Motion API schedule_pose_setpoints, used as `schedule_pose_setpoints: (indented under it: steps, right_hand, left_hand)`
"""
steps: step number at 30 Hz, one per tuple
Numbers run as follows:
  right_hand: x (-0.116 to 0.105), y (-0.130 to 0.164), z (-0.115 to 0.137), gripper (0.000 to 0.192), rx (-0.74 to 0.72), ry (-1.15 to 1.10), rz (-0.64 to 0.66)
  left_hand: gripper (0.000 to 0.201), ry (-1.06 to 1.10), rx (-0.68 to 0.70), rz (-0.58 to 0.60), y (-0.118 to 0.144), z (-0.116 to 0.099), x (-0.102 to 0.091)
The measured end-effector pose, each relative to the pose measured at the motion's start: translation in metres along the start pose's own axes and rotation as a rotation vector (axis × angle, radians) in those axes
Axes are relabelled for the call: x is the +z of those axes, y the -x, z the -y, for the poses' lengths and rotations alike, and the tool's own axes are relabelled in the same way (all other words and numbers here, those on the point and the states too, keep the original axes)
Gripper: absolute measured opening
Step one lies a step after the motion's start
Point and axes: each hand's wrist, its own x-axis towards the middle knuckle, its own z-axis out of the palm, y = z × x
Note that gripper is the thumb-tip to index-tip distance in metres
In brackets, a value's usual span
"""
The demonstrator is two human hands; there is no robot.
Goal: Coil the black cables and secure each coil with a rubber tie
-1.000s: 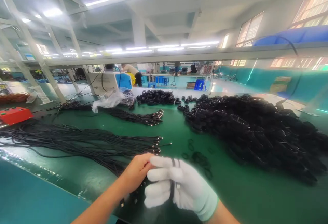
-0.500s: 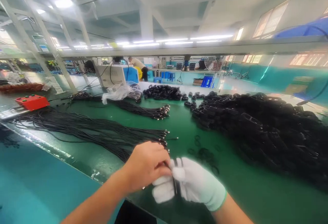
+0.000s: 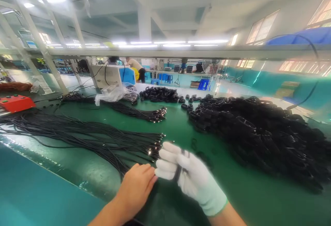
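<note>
My right hand (image 3: 192, 176), in a white glove, has its fingers stretched to the left. A black cable (image 3: 178, 173) lies across those fingers in a band, with the gloved thumb folded over it. My left hand (image 3: 136, 186) is bare, its fingers pressed together just by the gloved fingertips; whatever is in them is hidden. Left of both hands stretches a long bundle of loose black cables (image 3: 90, 133), its shiny metal-tipped ends beside the glove. To the right is a large heap of coiled black cables (image 3: 258, 133).
A shorter cable bundle (image 3: 139, 111) and a smaller heap of coils (image 3: 159, 94) lie farther back on the green table (image 3: 178, 126). At the left is a red control box (image 3: 16, 104). A grey-and-blue machine (image 3: 111, 76) and a clear plastic bag (image 3: 111, 94) stand behind. A person (image 3: 136, 67) bends far off.
My left hand has moved down and left, away from the gloved palm to its fingertips. The gloved fingers have straightened. The view has shifted slightly to the right.
</note>
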Motion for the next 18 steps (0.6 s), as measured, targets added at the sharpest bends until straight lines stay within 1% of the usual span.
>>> schedule_pose_setpoints:
  steps: [3,5,7,9,11,13,14,16,18]
  right_hand:
    - [-0.004,-0.002,-0.003,0.030,-0.018,0.145,-0.074]
    - [-0.006,0.000,-0.009,0.031,0.027,0.249,-0.084]
    - [-0.009,0.003,-0.015,0.031,0.100,0.317,-0.021]
    - [-0.012,0.006,-0.020,0.033,0.192,0.303,0.091]
    - [-0.015,0.009,-0.026,0.037,0.289,0.231,0.180]
    - [-0.016,0.011,-0.033,0.041,0.374,0.160,0.217]
    - [-0.016,0.012,-0.037,0.043,0.403,0.135,0.221]
    - [-0.014,0.011,-0.043,0.045,0.456,0.099,0.235]
    - [-0.009,0.010,-0.047,0.044,0.479,0.064,0.256]
  left_hand:
    - [0.025,-0.068,0.134,-0.008,0.007,-0.022,-0.007]
    - [0.022,-0.095,0.206,-0.058,0.004,-0.029,-0.016]
    - [0.018,-0.088,0.277,-0.061,-0.003,-0.026,-0.030]
    - [0.015,-0.031,0.312,-0.006,-0.010,-0.018,-0.046]
    - [0.011,0.082,0.280,0.067,-0.016,-0.009,-0.060]
    - [0.006,0.246,0.196,0.135,-0.019,-0.002,-0.067]
    - [0.006,0.342,0.153,0.168,-0.021,0.001,-0.068]
    - [0.008,0.550,0.061,0.222,-0.022,0.006,-0.062]
    - [0.010,0.752,-0.035,0.259,-0.021,0.012,-0.049]
